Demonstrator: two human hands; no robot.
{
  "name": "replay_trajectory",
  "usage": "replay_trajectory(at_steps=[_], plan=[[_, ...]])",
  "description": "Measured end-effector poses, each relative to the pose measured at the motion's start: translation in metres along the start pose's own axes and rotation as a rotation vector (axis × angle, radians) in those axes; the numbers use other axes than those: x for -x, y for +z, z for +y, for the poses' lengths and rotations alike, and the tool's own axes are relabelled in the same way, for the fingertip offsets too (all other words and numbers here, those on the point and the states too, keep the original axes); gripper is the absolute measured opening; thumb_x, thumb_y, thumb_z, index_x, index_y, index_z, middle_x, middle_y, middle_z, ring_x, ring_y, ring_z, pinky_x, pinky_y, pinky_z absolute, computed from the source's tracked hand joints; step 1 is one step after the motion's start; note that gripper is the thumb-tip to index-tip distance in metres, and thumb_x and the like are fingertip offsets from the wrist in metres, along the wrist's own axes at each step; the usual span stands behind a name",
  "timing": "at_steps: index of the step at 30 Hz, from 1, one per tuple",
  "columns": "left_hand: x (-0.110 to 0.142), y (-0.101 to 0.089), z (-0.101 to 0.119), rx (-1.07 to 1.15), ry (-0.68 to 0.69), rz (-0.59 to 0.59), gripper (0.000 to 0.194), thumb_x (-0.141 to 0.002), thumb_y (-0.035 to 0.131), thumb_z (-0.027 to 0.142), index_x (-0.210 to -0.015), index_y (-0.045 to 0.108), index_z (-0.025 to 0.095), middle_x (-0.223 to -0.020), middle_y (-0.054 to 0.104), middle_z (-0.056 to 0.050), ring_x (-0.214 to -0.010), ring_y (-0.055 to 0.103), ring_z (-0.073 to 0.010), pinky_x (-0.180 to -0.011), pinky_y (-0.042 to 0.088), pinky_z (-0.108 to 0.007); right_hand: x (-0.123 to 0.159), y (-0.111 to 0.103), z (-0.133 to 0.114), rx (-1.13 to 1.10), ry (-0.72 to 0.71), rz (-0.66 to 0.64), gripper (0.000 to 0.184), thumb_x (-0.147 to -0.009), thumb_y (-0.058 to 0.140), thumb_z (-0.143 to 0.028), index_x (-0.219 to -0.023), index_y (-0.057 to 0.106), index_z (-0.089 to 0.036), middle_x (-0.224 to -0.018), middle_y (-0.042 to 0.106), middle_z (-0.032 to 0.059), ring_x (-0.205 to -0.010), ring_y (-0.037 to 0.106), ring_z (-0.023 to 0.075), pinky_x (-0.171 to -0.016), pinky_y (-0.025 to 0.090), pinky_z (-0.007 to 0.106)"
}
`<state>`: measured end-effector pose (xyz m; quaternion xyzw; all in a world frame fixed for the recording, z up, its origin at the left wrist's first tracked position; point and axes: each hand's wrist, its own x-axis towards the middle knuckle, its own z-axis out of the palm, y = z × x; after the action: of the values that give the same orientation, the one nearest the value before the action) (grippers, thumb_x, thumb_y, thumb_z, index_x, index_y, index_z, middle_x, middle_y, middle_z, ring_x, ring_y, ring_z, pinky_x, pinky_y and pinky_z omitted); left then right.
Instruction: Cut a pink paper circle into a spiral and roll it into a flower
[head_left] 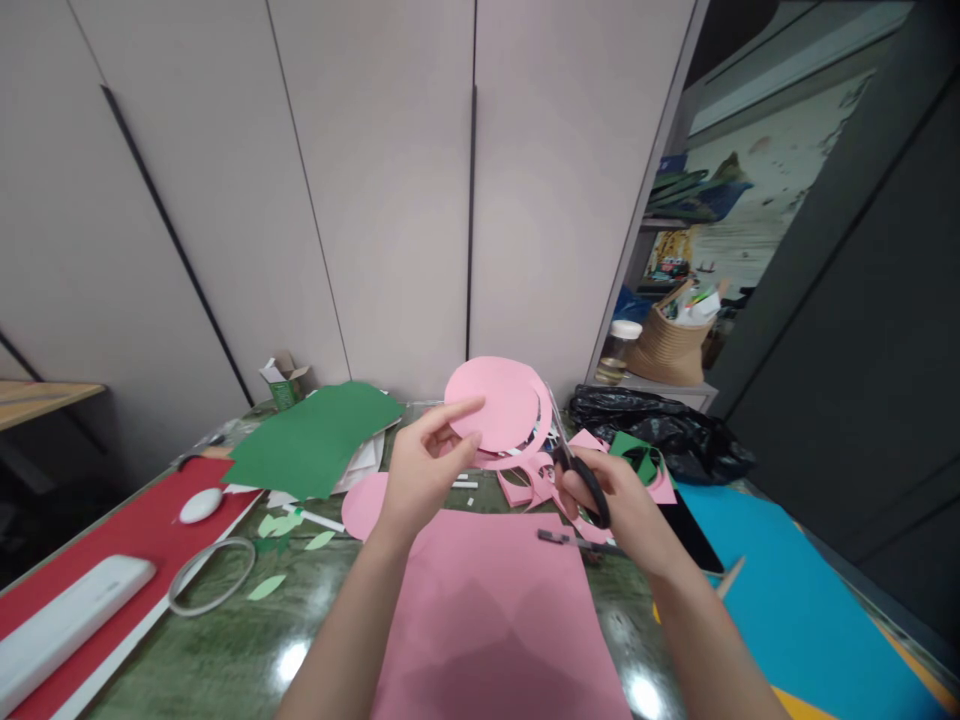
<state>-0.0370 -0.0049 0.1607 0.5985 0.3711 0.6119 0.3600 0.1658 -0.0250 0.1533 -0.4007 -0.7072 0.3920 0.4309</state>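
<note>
Between thumb and fingers, my left hand grips a rounded piece of pink paper held up above the table. A curved strip is partly cut away along its right and lower edge. My right hand is closed around black-handled scissors, whose blades point up beside the paper's right edge. A large pink sheet lies below my hands. Another rounded pink piece lies by my left wrist. Pink paper scraps are heaped behind my right hand, and a dark, slim cutter-like tool rests on the pink sheet.
Green paper, leaf-shaped cutouts, a tape-like ring and red paper with a white device lie left. Blue paper and a black plastic bag lie right. Pale cabinets stand behind the table.
</note>
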Motion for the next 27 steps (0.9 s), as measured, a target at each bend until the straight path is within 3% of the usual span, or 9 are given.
replay_trajectory(at_steps=[15,21,27], plan=[[-0.0005,0.0000,-0.0004,0.000,0.015,0.030,0.039,-0.069,0.067,0.025,-0.107,0.064,0.019,-0.104,0.065,-0.008,-0.065,0.056,-0.0089,-0.062,0.049,-0.021,-0.0013,0.0027,-0.0002,0.027,0.073,0.030,0.027,-0.080,0.051,-0.030,-0.058,0.042,-0.019,-0.049,0.047,-0.0038,-0.051,0.041,0.0096,-0.051,0.032,0.022],[-0.0006,0.0012,-0.0008,0.051,0.027,0.047,0.043,-0.067,0.069,0.026,-0.109,0.061,0.018,-0.113,0.062,-0.010,-0.086,0.061,-0.0154,-0.071,0.051,-0.025,-0.0007,0.0022,0.0035,0.018,0.088,0.025,0.027,-0.079,0.051,-0.031,-0.057,0.042,-0.018,-0.049,0.048,-0.0036,-0.050,0.041,0.0095,-0.049,0.032,0.022],[-0.0013,0.0007,-0.0047,0.085,0.013,0.043,0.048,-0.067,0.068,0.025,-0.114,0.058,0.021,-0.116,0.060,-0.010,-0.081,0.062,-0.0140,-0.067,0.052,-0.025,-0.0013,0.0025,0.0058,-0.029,0.109,0.023,0.021,-0.075,0.052,-0.025,-0.057,0.044,-0.018,-0.048,0.048,-0.0037,-0.049,0.041,0.0094,-0.047,0.030,0.022]])
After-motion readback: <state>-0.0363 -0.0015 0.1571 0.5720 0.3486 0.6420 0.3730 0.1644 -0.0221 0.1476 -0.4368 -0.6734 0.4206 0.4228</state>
